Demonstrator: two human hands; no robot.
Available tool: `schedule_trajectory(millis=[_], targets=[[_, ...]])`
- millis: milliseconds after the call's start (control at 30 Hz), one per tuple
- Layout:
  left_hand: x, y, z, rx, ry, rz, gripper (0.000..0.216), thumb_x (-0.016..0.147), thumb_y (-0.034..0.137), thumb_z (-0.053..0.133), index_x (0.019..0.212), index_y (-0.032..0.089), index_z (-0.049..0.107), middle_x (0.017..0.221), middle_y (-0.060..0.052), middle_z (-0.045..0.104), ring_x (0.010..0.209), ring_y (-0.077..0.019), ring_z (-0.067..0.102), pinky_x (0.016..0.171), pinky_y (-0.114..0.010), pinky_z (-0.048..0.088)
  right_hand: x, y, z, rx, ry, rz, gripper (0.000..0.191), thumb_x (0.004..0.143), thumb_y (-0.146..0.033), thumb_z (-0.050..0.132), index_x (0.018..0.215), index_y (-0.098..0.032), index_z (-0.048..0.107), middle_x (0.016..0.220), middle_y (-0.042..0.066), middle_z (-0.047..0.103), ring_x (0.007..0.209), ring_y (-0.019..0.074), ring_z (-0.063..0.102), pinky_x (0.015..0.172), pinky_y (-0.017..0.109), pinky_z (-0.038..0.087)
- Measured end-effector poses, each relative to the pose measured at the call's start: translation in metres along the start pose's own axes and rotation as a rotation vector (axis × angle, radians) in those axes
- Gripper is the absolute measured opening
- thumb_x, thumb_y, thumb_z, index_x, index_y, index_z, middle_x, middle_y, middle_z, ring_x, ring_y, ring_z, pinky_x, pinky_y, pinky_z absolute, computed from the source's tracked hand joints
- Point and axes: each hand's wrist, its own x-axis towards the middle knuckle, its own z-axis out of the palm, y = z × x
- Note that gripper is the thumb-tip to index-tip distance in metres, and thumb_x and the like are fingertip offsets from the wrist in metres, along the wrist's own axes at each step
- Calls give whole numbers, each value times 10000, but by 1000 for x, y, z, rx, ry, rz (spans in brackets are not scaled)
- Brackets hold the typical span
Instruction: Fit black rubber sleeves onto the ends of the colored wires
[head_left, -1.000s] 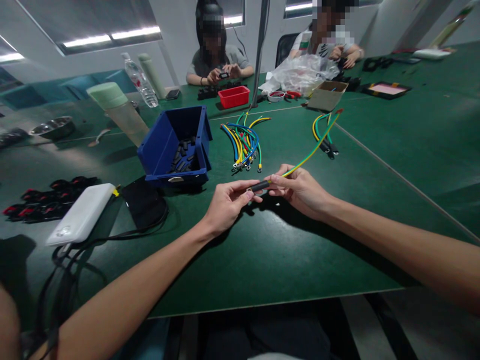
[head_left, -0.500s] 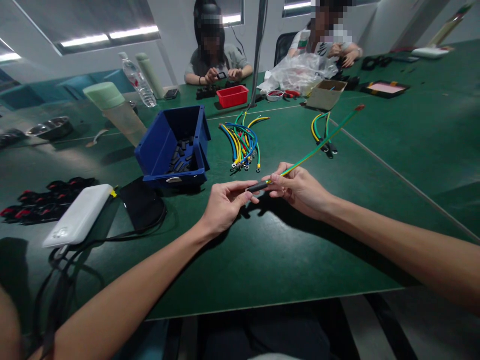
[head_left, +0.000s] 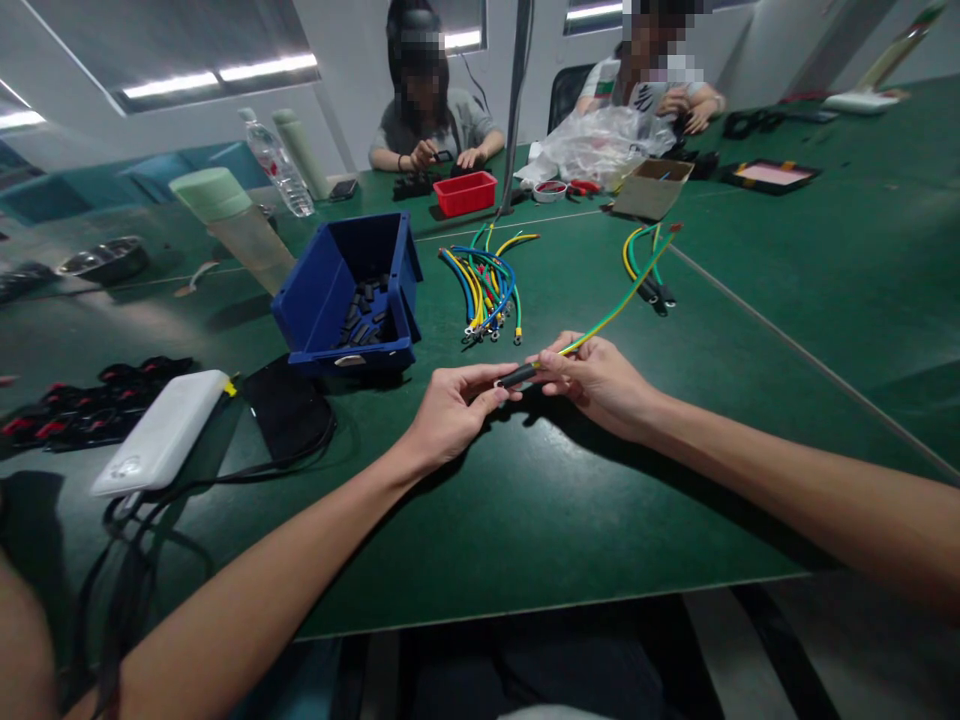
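In the centre of the frame, a thin green-and-yellow striped wire is stretched between both hands, slanting towards the upper right above the green tabletop. The left hand has thumb and fingers closed around the lower end of a short black tubular sleeve, where a bit of metal shows; the exact contact is partly hidden. The right hand pinches the wire just beyond the sleeve's other end, its long tail free. Gripping either side of the sleeve probably keeps wire and sleeve in line.

Left of centre, an open blue plastic bin holds loose black tubes, its low front facing the person, likely for easy picking. A multicoloured bundle of wires lies beyond the hands, apart from a few black-sleeved wires at right of centre, perhaps to keep the groups distinct.
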Motion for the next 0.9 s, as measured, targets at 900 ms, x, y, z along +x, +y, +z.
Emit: schedule_trajectory(millis=[900], targets=[[-14,13,11,451,96,49,269,883,384,597,819,159,731,709,-22,685,565,-118,516,549,-248,383,-5,0,5,-388,-4,-301,336,764,-480,737,731,-197,559,577,7,674,531,143,657,541,265,533]])
